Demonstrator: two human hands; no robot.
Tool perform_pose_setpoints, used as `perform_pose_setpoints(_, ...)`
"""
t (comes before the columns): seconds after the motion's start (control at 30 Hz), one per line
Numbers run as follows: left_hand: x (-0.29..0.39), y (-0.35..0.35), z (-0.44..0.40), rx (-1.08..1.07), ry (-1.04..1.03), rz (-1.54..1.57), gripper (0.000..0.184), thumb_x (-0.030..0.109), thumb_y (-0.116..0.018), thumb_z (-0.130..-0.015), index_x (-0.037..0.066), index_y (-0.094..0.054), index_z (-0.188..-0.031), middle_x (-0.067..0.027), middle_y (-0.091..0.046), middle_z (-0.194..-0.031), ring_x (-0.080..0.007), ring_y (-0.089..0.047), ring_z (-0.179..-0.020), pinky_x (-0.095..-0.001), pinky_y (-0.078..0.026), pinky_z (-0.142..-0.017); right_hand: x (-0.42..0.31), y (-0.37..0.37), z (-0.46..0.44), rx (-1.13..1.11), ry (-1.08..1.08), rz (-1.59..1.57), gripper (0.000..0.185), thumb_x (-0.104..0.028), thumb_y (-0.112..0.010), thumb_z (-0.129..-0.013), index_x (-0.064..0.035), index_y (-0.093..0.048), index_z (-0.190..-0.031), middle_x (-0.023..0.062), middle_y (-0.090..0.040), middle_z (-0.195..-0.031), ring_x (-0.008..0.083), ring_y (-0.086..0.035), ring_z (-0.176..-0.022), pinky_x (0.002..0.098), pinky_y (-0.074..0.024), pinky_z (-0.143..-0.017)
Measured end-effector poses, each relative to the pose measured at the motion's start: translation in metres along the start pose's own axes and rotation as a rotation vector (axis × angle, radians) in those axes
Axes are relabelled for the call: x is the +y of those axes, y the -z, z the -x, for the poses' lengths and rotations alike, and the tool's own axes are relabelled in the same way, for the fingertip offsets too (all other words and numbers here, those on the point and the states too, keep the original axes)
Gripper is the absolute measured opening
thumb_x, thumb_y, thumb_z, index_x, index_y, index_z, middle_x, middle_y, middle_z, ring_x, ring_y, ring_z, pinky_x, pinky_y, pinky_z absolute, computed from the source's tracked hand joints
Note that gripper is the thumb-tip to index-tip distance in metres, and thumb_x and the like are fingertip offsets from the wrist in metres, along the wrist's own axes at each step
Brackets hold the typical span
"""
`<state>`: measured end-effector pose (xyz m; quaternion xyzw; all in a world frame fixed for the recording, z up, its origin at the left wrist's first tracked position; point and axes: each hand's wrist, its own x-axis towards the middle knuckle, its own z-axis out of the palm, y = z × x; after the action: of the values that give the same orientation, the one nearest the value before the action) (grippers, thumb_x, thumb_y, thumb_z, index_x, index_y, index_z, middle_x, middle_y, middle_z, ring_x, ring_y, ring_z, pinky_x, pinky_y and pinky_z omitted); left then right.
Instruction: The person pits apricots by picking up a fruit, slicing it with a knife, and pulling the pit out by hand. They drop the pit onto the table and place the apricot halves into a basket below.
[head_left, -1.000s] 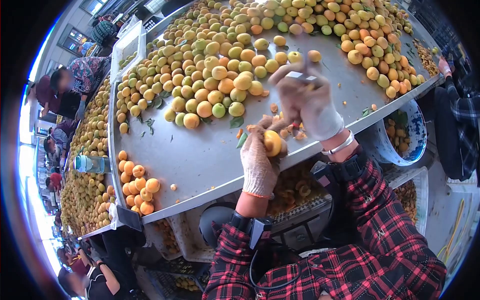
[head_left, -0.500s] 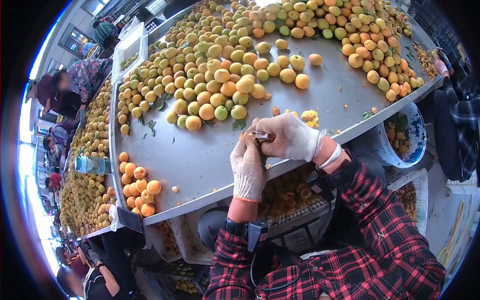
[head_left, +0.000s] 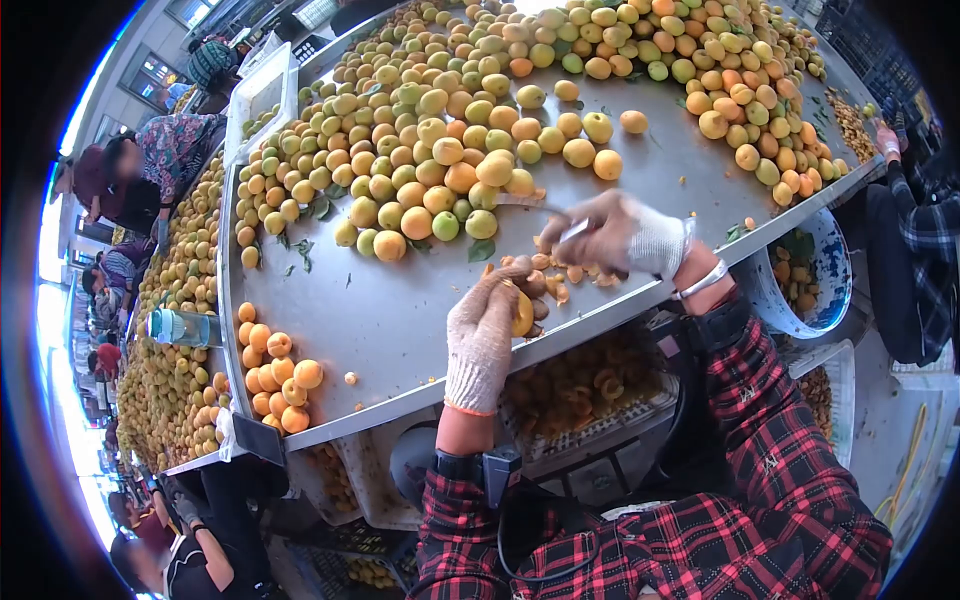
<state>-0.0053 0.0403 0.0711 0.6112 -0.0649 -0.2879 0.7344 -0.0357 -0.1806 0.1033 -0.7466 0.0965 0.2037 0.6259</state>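
Note:
My left hand [head_left: 482, 335], in a white knit glove, is closed around a cut apricot [head_left: 522, 314] near the table's front edge; its yellow flesh shows between the fingers. My right hand [head_left: 625, 236], gloved too and smeared by motion, grips a small knife [head_left: 528, 203]. The thin metal blade points left toward the heap of apricots [head_left: 437, 198], and the fingers hide most of the handle. Below the right hand lie several pits and scraps of fruit [head_left: 570, 272] on the metal table [head_left: 330, 280].
A small group of apricots [head_left: 285, 375] sits at the table's left corner. A blue-and-white bucket [head_left: 835, 290] stands beyond the right edge, and a crate of apricot halves [head_left: 585, 425] is underneath. At right, a co-worker's hand [head_left: 886, 140] is near the table; others work at left.
My hands were together around the fruit; now they are apart. The right hand with the knife has swung up and right, while the left has shifted slightly down with the apricot.

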Motion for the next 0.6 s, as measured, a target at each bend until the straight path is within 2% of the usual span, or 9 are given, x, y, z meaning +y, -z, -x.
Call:
perform_pose_setpoints(0.07, 0.004, -0.001, 0.005, -0.124, 0.078, -0.141, 0.033, 0.011, -0.045, -0.097, -0.005, -0.060, -0.121, -0.0153, -0.068, -0.103, -0.0191, -0.067, -0.084, -0.0281, -0.056, -0.070, 0.023, 0.018, -0.017, 0.382, 0.194, 0.116, 0.028, -0.020, -0.071, -0.084, -0.0055, -0.069, -0.108, 0.0058, -0.069, -0.086, 0.0110, -0.061, -0.067, 0.0263, -0.0498, -0.055)
perform_pose_setpoints(0.1, 0.006, -0.001, 0.008, -0.180, 0.153, -0.122, 0.034, 0.008, -0.050, -0.093, -0.003, -0.061, -0.124, -0.0132, -0.068, -0.107, -0.0175, -0.066, -0.091, -0.0280, -0.054, -0.079, 0.025, 0.028, -0.020, 0.380, 0.192, 0.117, 0.028, -0.020, -0.071, -0.084, -0.0055, -0.069, -0.108, 0.0058, -0.069, -0.086, 0.0110, -0.061, -0.067, 0.0263, -0.0498, -0.055)
perform_pose_setpoints(0.17, 0.008, 0.001, 0.010, -0.364, 0.123, -0.259, 0.035, 0.011, -0.054, -0.093, -0.002, -0.061, -0.125, -0.0110, -0.068, -0.110, -0.0168, -0.065, -0.096, -0.0294, -0.051, -0.087, 0.028, 0.047, -0.025, 0.743, 0.055, 0.534, 0.036, -0.025, -0.069, -0.086, -0.0072, -0.065, -0.117, 0.0095, -0.068, -0.091, 0.0164, -0.064, -0.076, 0.0304, -0.0528, -0.068)
perform_pose_setpoints(0.2, 0.009, 0.004, 0.011, -0.548, 0.087, -0.397, 0.037, 0.013, -0.058, -0.092, -0.001, -0.061, -0.126, -0.0088, -0.068, -0.114, -0.0162, -0.064, -0.101, -0.0309, -0.049, -0.094, 0.030, 0.052, -0.028, 0.743, 0.052, 0.534, 0.036, -0.025, -0.069, -0.086, -0.0072, -0.065, -0.117, 0.0095, -0.068, -0.091, 0.0164, -0.064, -0.076, 0.0304, -0.0528, -0.068)
perform_pose_setpoints(0.27, 0.008, 0.005, 0.010, -0.680, 0.046, -0.439, 0.040, 0.012, -0.061, -0.089, 0.000, -0.061, -0.126, -0.0075, -0.067, -0.120, -0.0155, -0.061, -0.108, -0.0305, -0.045, -0.099, 0.035, 0.062, -0.037, 0.843, 0.005, 0.539, 0.043, -0.029, -0.066, -0.083, -0.0106, -0.063, -0.122, 0.0207, -0.068, -0.100, 0.0361, -0.066, -0.094, 0.0395, -0.0513, -0.085)
perform_pose_setpoints(0.33, 0.007, 0.004, 0.012, -0.767, 0.096, -0.220, 0.040, 0.011, -0.060, -0.088, 0.000, -0.061, -0.126, -0.0093, -0.067, -0.120, -0.0156, -0.060, -0.109, -0.0303, -0.045, -0.099, 0.050, 0.068, -0.051, 0.876, 0.033, 0.586, 0.042, -0.029, -0.065, -0.083, -0.0133, -0.063, -0.122, 0.0206, -0.067, -0.106, 0.0367, -0.065, -0.097, 0.0406, -0.0508, -0.087)
perform_pose_setpoints(0.4, 0.010, 0.003, 0.009, -0.739, 0.051, -0.285, 0.040, 0.009, -0.059, -0.088, -0.001, -0.061, -0.126, -0.0096, -0.067, -0.121, -0.0158, -0.059, -0.113, -0.0302, -0.044, -0.100, 0.059, 0.069, -0.060, 0.815, 0.038, 0.688, 0.041, -0.030, -0.064, -0.082, -0.0126, -0.064, -0.119, 0.0204, -0.067, -0.106, 0.0374, -0.064, -0.098, 0.0408, -0.0506, -0.089)
perform_pose_setpoints(0.47, 0.009, 0.003, 0.006, -0.513, -0.005, -0.301, 0.044, 0.016, -0.062, -0.091, -0.005, -0.057, -0.129, -0.0124, -0.065, -0.121, -0.0183, -0.058, -0.113, -0.0319, -0.042, -0.102, 0.067, 0.068, -0.073, 0.819, 0.013, 0.754, 0.041, -0.031, -0.064, -0.082, -0.0120, -0.064, -0.118, 0.0207, -0.067, -0.107, 0.0373, -0.064, -0.099, 0.0410, -0.0505, -0.089)
perform_pose_setpoints(0.6, -0.004, 0.003, -0.003, -0.229, 0.099, -0.218, 0.036, 0.009, -0.051, -0.097, -0.005, -0.057, -0.129, -0.0125, -0.067, -0.113, -0.0183, -0.062, -0.102, -0.0301, -0.050, -0.090, 0.055, 0.054, -0.071, 0.735, -0.151, 0.789, 0.039, -0.030, -0.064, -0.081, -0.0103, -0.066, -0.115, 0.0212, -0.066, -0.109, 0.0367, -0.064, -0.102, 0.0414, -0.0507, -0.089)
